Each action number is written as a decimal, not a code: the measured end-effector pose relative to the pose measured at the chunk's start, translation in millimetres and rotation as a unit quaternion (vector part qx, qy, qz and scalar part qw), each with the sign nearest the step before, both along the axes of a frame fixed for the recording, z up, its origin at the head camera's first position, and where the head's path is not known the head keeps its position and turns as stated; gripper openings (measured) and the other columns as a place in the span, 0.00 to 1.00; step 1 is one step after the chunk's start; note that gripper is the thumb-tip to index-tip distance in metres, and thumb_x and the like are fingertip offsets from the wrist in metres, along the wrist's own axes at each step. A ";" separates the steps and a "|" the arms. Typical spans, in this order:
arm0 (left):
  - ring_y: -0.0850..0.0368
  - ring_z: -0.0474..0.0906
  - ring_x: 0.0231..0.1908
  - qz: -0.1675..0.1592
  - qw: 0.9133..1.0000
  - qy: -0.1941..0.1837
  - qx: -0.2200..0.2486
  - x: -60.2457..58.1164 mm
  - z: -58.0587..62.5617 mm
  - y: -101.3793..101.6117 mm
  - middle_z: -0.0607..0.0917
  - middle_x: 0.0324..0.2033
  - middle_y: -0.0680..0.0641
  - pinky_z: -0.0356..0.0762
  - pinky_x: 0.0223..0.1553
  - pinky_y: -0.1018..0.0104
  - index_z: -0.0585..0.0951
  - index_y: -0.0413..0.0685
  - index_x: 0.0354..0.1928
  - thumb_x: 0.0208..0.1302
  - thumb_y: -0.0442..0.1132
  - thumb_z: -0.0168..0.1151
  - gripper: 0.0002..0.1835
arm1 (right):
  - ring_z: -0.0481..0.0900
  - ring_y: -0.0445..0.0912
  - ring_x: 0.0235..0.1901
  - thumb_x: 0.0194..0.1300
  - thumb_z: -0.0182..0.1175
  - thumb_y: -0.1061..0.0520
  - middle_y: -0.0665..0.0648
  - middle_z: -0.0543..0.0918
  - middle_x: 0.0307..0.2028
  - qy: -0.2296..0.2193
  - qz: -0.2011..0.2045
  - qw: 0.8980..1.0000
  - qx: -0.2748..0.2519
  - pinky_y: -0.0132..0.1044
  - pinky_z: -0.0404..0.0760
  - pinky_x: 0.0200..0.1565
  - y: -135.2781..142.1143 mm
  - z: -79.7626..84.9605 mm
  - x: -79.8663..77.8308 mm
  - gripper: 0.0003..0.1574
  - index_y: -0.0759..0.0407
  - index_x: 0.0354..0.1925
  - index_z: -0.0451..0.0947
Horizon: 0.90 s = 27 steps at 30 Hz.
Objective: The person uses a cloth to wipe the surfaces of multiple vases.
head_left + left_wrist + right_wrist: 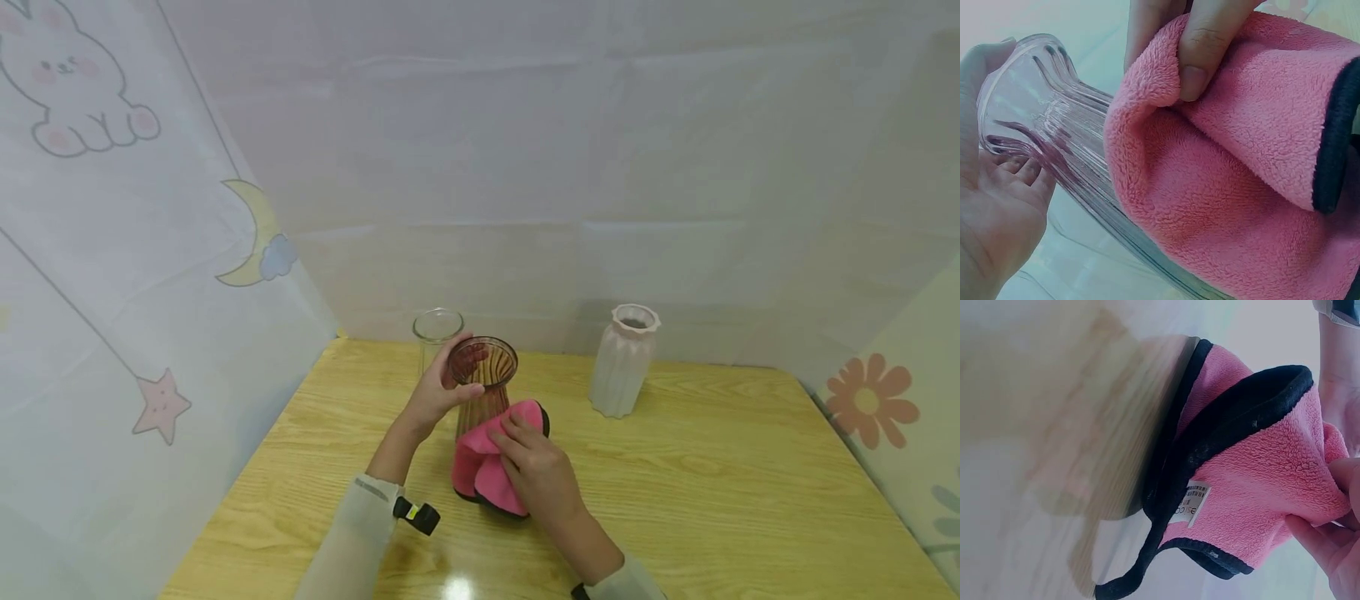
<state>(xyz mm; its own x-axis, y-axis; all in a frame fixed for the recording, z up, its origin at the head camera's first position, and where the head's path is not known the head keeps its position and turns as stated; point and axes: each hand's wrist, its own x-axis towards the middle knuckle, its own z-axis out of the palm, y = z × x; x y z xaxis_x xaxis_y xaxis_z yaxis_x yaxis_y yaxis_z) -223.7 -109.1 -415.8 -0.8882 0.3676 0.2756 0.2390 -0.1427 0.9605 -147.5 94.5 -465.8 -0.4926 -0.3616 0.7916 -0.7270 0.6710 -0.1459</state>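
A ribbed, purplish-brown glass vase (483, 404) with a flared round rim stands in front of me, its lower part hidden behind a cloth. My left hand (437, 392) holds it just below the rim, thumb in front and fingers round the far side. Pinched in my right hand (542, 473) is a pink plush cloth (495, 479) with black edging, folded against the vase's side. The left wrist view has the right thumb pressing into a fold of the cloth (1241, 144). A white label (1191, 503) and a black loop show on the cloth in the right wrist view.
Behind my left hand stands a clear glass vase (438, 325), partly covered by that hand. A white-pink fluted vase (621, 371) is at the back right of the wooden table (697, 492). Pale printed sheets (510, 167) hang round the table's back and sides.
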 end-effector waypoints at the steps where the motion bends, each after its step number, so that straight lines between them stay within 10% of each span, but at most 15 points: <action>1: 0.32 0.61 0.71 0.000 1.000 0.002 0.002 -0.1 -0.8 0.7 0.66 0.71 0.35 0.75 0.57 0.67 0.55 0.51 0.79 0.53 0.57 0.78 0.57 | 0.86 0.58 0.50 0.46 0.78 0.69 0.65 0.88 0.46 0.000 0.001 1.000 -0.001 0.46 0.86 0.45 0.4 0.4 0.7 0.23 0.60 0.44 0.90; 22: 0.45 0.59 0.74 0.053 0.998 0.014 0.018 -4.2 -0.6 21.9 0.65 0.72 0.37 0.56 0.73 0.46 0.52 0.46 0.79 0.57 0.47 0.76 0.55 | 0.87 0.56 0.49 0.44 0.77 0.72 0.63 0.88 0.46 0.027 0.034 0.998 -0.033 0.44 0.85 0.47 12.0 7.6 4.0 0.24 0.63 0.44 0.89; 27: 0.49 0.57 0.75 0.066 0.998 0.007 0.009 -7.0 -0.4 26.0 0.64 0.74 0.40 0.53 0.75 0.49 0.51 0.47 0.79 0.56 0.52 0.77 0.57 | 0.87 0.56 0.48 0.69 0.64 0.63 0.63 0.88 0.47 0.040 0.034 0.998 -0.035 0.44 0.85 0.48 15.1 9.1 2.5 0.09 0.63 0.45 0.89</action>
